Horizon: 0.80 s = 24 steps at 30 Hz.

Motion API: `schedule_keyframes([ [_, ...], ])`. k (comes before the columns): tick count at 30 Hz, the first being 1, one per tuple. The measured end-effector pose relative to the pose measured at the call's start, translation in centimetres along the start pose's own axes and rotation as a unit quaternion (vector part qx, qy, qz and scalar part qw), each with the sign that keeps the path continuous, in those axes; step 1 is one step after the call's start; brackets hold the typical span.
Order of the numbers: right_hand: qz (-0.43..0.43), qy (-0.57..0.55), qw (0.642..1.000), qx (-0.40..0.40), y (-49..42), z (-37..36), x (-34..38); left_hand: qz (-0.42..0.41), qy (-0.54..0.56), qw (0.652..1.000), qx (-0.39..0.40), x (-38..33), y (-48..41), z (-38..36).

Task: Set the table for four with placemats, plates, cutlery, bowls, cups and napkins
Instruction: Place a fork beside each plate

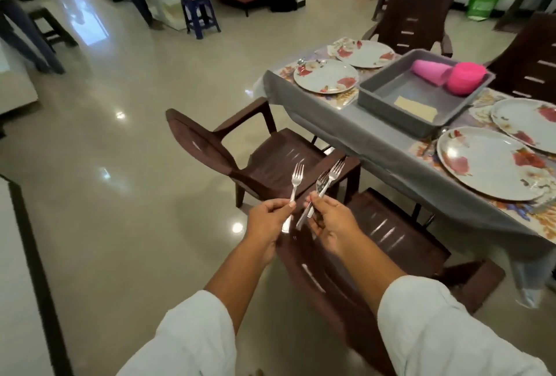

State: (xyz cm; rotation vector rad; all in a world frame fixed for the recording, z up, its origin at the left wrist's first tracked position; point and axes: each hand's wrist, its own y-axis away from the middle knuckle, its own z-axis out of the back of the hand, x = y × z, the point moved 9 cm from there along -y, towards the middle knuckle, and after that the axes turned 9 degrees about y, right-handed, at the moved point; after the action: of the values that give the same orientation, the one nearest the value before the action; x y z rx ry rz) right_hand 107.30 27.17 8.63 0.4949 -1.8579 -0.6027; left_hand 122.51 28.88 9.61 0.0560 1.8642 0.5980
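Shiny floor [120, 165] is lying wide open at 9 o'clock. Left hand [264, 220] is pinching one fork [294, 189], right hand [332, 225] is gripping more forks [328, 180], both over brown chairs [279, 147]. Desk [376, 141] is sitting at 2 o'clock, plates [326, 76] and a grey tray [388, 97] crowding its edge.
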Motion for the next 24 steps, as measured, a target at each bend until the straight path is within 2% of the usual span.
schedule_keyframes([
  [5, 0.031, -0.005, 0.999, -0.007, -1.1, -6.7, 1.0, 0.023, 0.001, 0.999, 0.040, -3.8, -3.8, 3.4],
  [11, 0.056, -0.009, 0.998, -0.033, -5.6, -10.7, 3.4, 0.021, -0.013, 0.998, 0.058, -7.5, -9.3, 4.8],
  [20, 0.042, -0.098, 0.990, -0.093, -20.3, -16.8, 8.2, 0.033, -0.111, 0.989, 0.087, -14.2, -25.8, 3.5],
  [24, 0.031, -0.110, 0.989, -0.090, -25.1, -20.3, 10.6, 0.062, -0.099, 0.990, 0.079, -17.1, -32.3, 3.2],
])
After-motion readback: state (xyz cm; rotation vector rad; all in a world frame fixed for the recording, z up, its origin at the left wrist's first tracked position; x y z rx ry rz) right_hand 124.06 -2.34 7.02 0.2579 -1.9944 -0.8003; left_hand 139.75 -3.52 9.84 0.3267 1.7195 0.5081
